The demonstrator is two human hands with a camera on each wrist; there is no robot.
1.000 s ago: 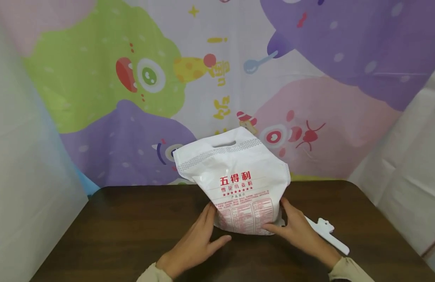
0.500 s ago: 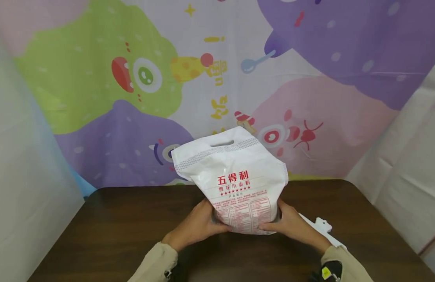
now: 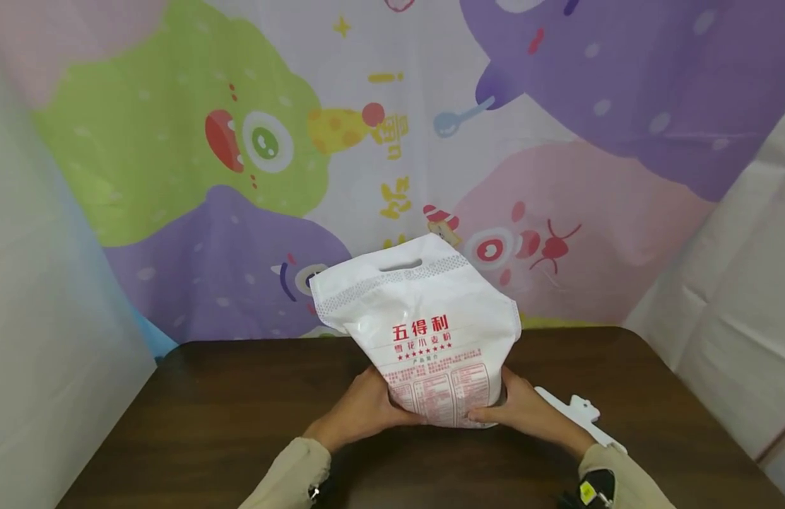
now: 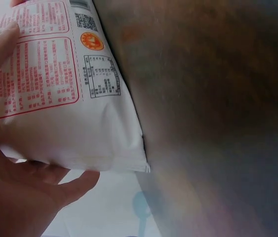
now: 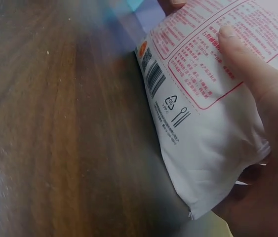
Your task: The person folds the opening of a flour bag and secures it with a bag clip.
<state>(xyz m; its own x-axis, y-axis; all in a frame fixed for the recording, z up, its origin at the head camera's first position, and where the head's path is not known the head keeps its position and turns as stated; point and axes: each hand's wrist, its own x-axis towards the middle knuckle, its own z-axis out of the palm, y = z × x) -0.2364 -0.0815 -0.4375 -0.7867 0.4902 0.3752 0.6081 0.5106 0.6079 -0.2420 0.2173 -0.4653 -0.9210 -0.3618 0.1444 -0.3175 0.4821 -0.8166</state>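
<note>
A white bag of flour [image 3: 424, 346] with red print stands tilted at the middle of the table, its cut-out handle at the top. My left hand [image 3: 363, 410] grips its lower left side, thumb across the front and fingers behind. On the lower right side my right hand [image 3: 526, 410] holds it the same way. In the left wrist view, the left thumb presses the printed front of the flour bag [image 4: 55, 118]. The right wrist view shows the right thumb on the flour bag [image 5: 198, 123] near a text panel. Whether the bottom edge touches the table cannot be told.
A long white clip [image 3: 576, 413] with an animal-shaped tab lies beside the right forearm, partly covered by it. The dark wooden table [image 3: 195, 410] extends around the bag. Behind it hangs a cartoon-printed cloth [image 3: 379, 177], with pale cloth walls at both sides.
My left thumb, raised off the bag a second ago, now rests on its front, and the left hand has closed in. The right hand keeps its hold. The bag has hardly shifted.
</note>
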